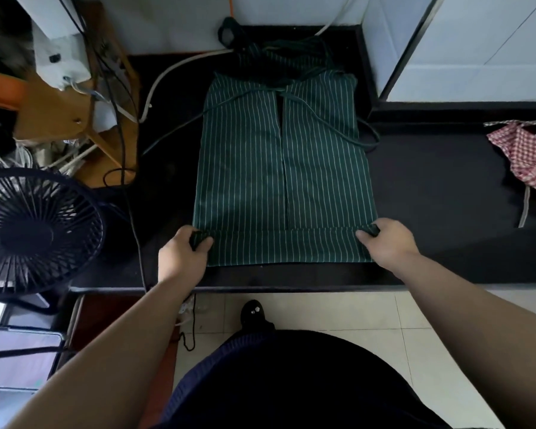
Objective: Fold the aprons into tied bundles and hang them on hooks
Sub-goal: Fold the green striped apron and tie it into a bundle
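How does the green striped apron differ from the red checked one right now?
The green striped apron lies flat mid-counter, sides folded inward; the red checked apron lies crumpled at the right edge, partly out of frame. The left hand and right hand pinch the green one's near fold; nothing touches the red one. Both rest on the black counter, ties loose.
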{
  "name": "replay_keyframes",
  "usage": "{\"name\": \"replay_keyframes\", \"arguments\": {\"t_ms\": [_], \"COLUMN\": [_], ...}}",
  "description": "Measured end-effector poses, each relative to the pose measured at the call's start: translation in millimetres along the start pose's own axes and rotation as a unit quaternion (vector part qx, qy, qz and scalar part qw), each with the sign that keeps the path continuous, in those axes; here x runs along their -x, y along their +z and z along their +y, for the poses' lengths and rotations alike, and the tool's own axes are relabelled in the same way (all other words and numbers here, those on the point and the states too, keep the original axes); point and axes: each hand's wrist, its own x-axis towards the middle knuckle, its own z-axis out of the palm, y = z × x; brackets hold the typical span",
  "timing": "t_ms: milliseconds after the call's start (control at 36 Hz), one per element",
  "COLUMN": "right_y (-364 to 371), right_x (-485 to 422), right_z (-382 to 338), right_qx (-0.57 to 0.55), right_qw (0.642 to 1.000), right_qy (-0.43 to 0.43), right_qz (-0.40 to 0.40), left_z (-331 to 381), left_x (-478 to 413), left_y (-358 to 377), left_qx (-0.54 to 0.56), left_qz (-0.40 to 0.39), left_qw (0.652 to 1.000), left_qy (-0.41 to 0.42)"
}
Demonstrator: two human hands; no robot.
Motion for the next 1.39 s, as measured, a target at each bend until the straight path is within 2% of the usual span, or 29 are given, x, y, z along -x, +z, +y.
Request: {"name": "replay_keyframes", "arguments": {"t_ms": [167,222,278,333,389,444,500,583,667,750,861,944,1056,1139,1250,1389], "right_y": [6.6,5.2,4.8,8.9,12.1,11.1,7.0,2.7,2.6,-1.1,-13.0,-21.3,-29.6,-31.4,-23.5,-24.2], "right_x": [1.2,3.9,5.4,4.6,8.1,15.1,18.4,20.2,15.2,9.7,2.7,-2.0,-5.6,-10.4,-19.0,-28.6], "right_z": [-0.2,0.2,1.2,3.4,4.2,5.3,8.4,8.5,8.5,2.1,-3.8,-3.3,-3.7,-0.7,-1.2,-10.9], "right_qx": [0.015,0.116,0.257,0.284,0.26,0.242,0.238,0.284,0.281,0.209,0.112,0.057,0.017,0.016,0.011,0.026], "right_qw": [0.999,0.989,0.95,0.915,0.914,0.936,0.939,0.921,0.921,0.952,0.984,0.993,0.996,0.998,1.0,0.999], "right_qy": [0.028,0.014,-0.087,-0.236,-0.3,-0.254,-0.243,-0.262,-0.268,-0.222,-0.138,-0.097,-0.052,-0.033,-0.012,0.02], "right_qz": [0.036,0.092,0.153,0.161,0.083,-0.011,-0.048,-0.04,-0.008,-0.003,-0.015,-0.034,-0.066,-0.046,-0.009,-0.022], "left_z": [7.5,8.7,5.0,-0.9,-3.9,-3.2,-5.4,-0.1,5.8,2.9,-3.2,-1.5,-6.9,-8.8,-4.3,8.9], "left_x": [-0.7,0.9,0.0,-5.8,-9.8,-11.4,-10.8,-5.0,-5.2,-13.1,-31.8,-43.5,-57.8,-60.2,-59.8,-53.1], "left_y": [6.8,6.4,6.4,7.5,4.7,-1.7,-6.0,-16.4,-22.0,-24.6,-30.3,-33.6,-32.3,-28.7,-19.5,-11.3], "left_qx": [-0.052,-0.097,-0.184,-0.232,-0.244,-0.236,-0.226,-0.218,-0.264,-0.252,-0.13,-0.013,0.145,0.147,0.081,0.05], "left_qz": [0.023,0.048,0.081,0.072,0.032,-0.01,-0.036,-0.121,-0.18,-0.199,-0.188,-0.181,-0.151,-0.117,-0.065,0.032], "left_qw": [0.998,0.994,0.969,0.922,0.886,0.882,0.896,0.925,0.911,0.914,0.951,0.976,0.978,0.982,0.994,0.997], "left_qy": [-0.003,0.022,0.146,0.301,0.394,0.407,0.38,0.288,0.26,0.249,0.207,0.123,0.011,0.002,-0.019,-0.045]}}
